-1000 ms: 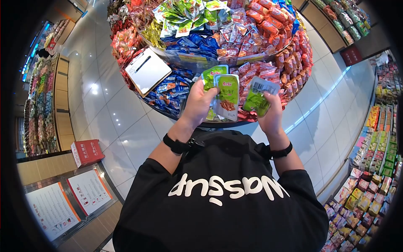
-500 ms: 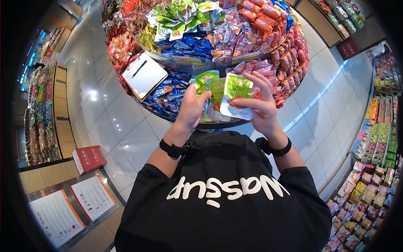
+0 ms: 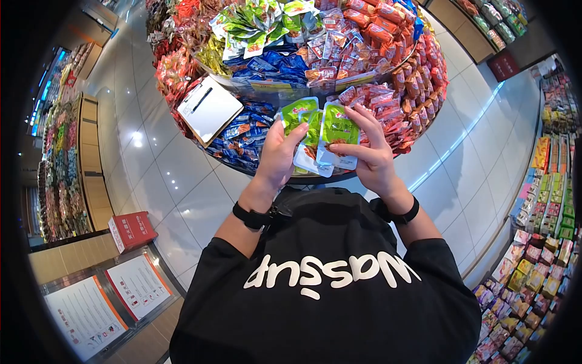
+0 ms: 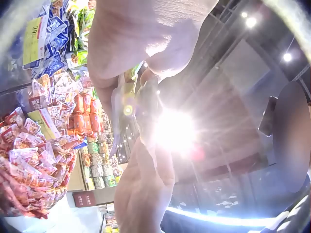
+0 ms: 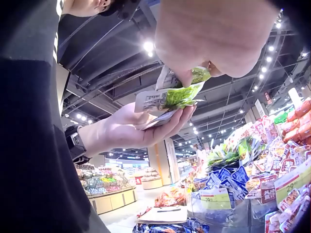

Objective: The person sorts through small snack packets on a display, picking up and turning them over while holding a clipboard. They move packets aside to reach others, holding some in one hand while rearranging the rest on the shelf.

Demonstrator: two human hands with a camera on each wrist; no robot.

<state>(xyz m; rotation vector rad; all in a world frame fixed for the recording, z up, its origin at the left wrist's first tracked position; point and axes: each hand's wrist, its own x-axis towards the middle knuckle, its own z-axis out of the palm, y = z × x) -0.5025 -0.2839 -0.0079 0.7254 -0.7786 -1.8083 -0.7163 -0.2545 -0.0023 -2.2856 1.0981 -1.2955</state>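
In the head view, my left hand [image 3: 276, 155] grips a few green-and-white snack packets [image 3: 299, 111] fanned out, its thumb lying across their front. My right hand [image 3: 377, 159] pinches another such packet [image 3: 339, 130] by its right side, and this one overlaps the others. Seen from the right wrist, the left hand [image 5: 131, 127] supports the packets [image 5: 182, 97] from below with fingers behind them, while the right hand [image 5: 214, 41] holds on from above. Glare washes out much of the left wrist view, where both hands meet at the packets' edges.
Behind the packets stands a round display [image 3: 279, 90] heaped with blue packets [image 3: 248, 136], pink packets [image 3: 385, 100] and other wrapped snacks. A clipboard [image 3: 219, 115] with a pen [image 3: 202, 100] lies on its left part. Stocked shelves [image 3: 533, 267] line the right; a red box [image 3: 132, 230] sits at lower left.
My right hand has brought its packet leftward against those in my left hand. That packet now shows its printed front, where its barcoded back showed a second ago.
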